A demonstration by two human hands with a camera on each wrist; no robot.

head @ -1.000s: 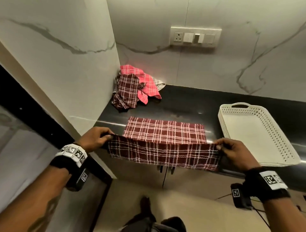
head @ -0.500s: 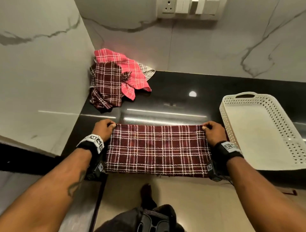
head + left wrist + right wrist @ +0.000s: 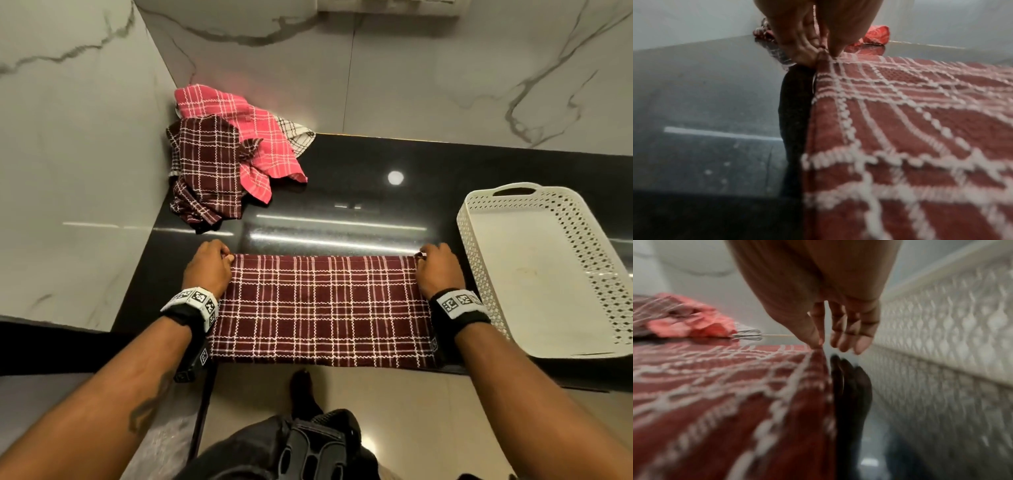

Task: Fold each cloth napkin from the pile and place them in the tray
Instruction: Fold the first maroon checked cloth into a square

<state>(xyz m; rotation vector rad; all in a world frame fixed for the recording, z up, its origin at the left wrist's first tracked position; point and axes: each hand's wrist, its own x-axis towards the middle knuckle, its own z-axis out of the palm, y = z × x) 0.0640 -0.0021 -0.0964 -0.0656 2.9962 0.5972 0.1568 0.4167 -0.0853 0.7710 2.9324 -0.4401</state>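
A maroon plaid napkin (image 3: 318,308) lies folded in half near the front edge of the black counter (image 3: 359,205). My left hand (image 3: 227,257) pinches its far left corner; the left wrist view shows this hand (image 3: 824,50) with thumb and finger closed on the napkin (image 3: 910,129). My right hand (image 3: 420,255) pinches the far right corner; in the right wrist view this hand (image 3: 821,344) keeps its other fingers straight beside the napkin (image 3: 725,386). The pile of crumpled napkins (image 3: 233,154) sits in the back left corner. A white perforated tray (image 3: 479,260) stands empty to the right.
Marble walls close the counter on the left and at the back. The tray wall (image 3: 941,337) runs close beside my right hand. The napkin's near edge lies at the counter's front edge, with the floor and my foot (image 3: 303,387) below.
A second ago both hands held the napkin's near edge hanging off the counter front. They carried it forward over the far half, and the napkin now lies doubled and flat.
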